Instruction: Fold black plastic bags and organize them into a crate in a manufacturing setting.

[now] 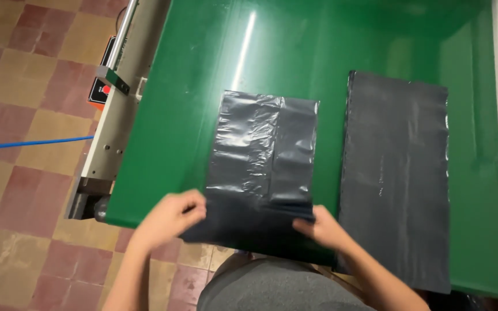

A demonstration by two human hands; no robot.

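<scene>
Gripping the near edge of a dark grey plastic bag (263,167), both hands were closed on the film: left hand (171,217) pinched the near-left corner w/ fingers curled over it, right hand (322,227) pinched the near-right corner, thumb side on top. The bag lay flat on the green conveyor belt (191,103), its near end hanging just past the belt's front edge, a lengthwise fold or seam running down its middle, wrinkles and glare on the left half. To do this step well, I judged the grip should stay even at both corners, film kept taut and square to the belt edge so the wrinkles didn't bunch and no layer slipped; light pull, not a yank, since thin film stretches. Just right of it, apart by a narrow strip of belt, a second flat stack of dark bags (396,173) lay smoother and longer, its near end also over the edge. Left of the belt sat the machine's metal side frame (102,144) w/ an orange control box (100,92) and a blue hose (30,142) over the checked tile floor (12,190). Hard to tell: how many layers each hand held, whether the bag mouth was open, fingertips under the film; forearms were cut off at the bottom, and the belt's far end ran out of frame.
</scene>
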